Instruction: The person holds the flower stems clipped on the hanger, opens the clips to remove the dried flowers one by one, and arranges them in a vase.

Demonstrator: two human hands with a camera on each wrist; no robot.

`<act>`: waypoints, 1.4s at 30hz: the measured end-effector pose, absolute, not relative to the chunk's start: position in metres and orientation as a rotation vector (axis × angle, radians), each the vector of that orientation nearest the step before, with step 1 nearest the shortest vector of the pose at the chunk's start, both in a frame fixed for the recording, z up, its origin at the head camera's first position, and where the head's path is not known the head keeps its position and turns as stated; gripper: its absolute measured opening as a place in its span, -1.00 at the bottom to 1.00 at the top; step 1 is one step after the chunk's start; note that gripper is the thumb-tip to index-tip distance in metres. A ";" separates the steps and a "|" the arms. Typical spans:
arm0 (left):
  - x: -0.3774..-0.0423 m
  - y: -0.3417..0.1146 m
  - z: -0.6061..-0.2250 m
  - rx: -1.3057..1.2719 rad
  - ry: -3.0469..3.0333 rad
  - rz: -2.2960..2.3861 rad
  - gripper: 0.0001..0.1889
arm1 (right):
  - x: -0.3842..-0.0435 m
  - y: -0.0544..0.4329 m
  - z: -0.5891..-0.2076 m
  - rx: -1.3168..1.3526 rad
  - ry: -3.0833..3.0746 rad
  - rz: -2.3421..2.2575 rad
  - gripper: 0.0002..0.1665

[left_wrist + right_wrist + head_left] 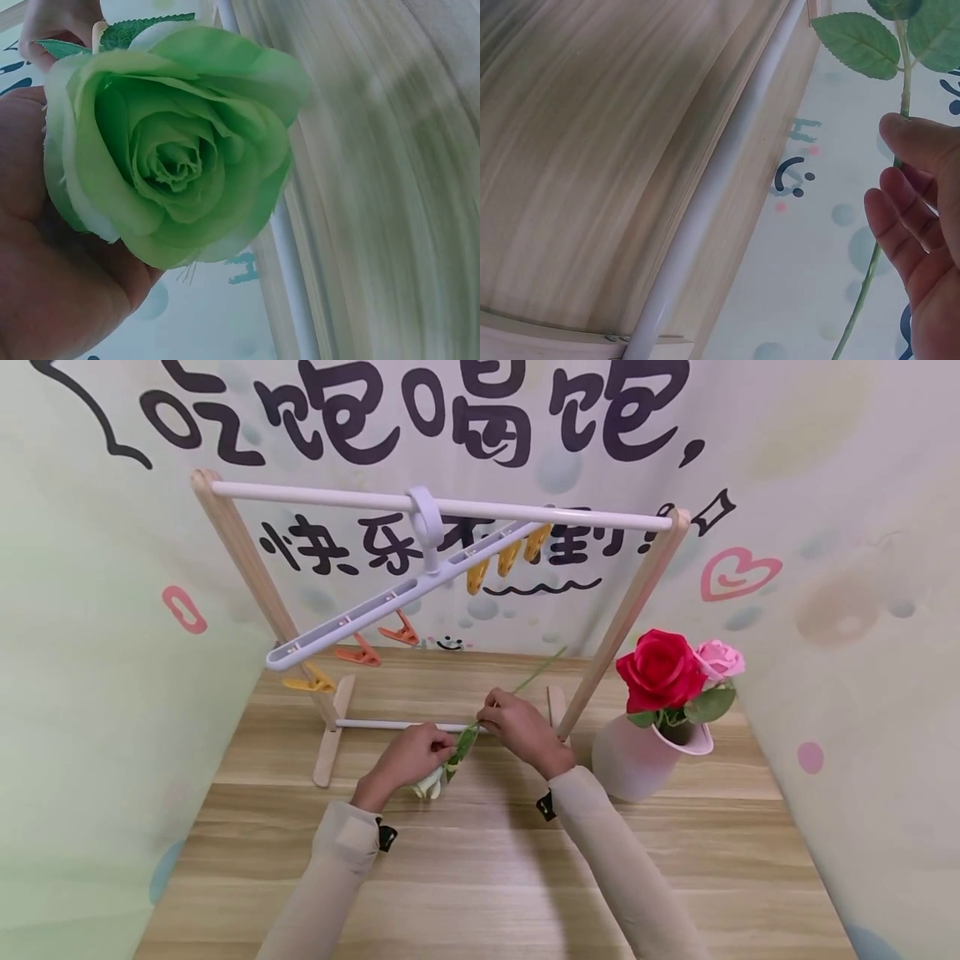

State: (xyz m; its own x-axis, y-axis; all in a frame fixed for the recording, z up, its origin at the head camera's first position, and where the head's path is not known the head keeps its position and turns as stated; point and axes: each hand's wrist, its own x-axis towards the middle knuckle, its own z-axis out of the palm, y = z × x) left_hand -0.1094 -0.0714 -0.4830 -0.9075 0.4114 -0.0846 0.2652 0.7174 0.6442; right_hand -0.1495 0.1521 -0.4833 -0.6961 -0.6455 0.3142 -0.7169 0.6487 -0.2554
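Observation:
A pale green artificial rose (176, 154) with a long stem (862, 292) is held between the two hands above the table. My left hand (411, 755) grips it just below the bloom, which fills much of the left wrist view and hides most of those fingers. With thumb and fingers, my right hand (522, 728) pinches the stem further along, beneath the green leaves (859, 45). The stem's free end points toward the back right in the head view.
Behind the hands stands a wooden rack (626, 618) with white bars. From its top bar hangs a slanted lilac hanger (390, 602) with yellow clips (507, 557) and orange clips (363, 652). A white vase (633, 760) with a red rose (662, 670) and a pink rose (720, 660) stands at right.

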 end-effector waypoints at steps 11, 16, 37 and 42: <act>-0.107 -0.083 -0.475 0.519 2.583 1.030 -0.80 | -0.143 0.153 -0.488 1.139 -2.683 0.581 -0.86; -0.109 -0.097 -0.466 0.459 2.596 1.175 -0.63 | -0.141 0.155 -0.490 1.120 -2.668 0.643 -0.87; -0.108 -0.112 -0.502 0.212 2.703 1.613 -0.74 | -0.128 0.170 -0.470 1.043 -2.425 0.874 -0.86; -0.106 -0.104 -0.512 0.354 2.784 1.560 -0.70 | -0.123 0.173 -0.456 0.999 -2.354 0.954 -0.85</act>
State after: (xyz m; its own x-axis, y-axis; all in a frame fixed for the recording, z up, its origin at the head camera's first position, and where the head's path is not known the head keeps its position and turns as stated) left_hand -0.1057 -0.1035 -0.5120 -0.9734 0.1574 0.1665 0.2242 0.5041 0.8340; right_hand -0.1228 0.1735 -0.4558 -0.6593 -0.4650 0.5908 -0.7451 0.5089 -0.4310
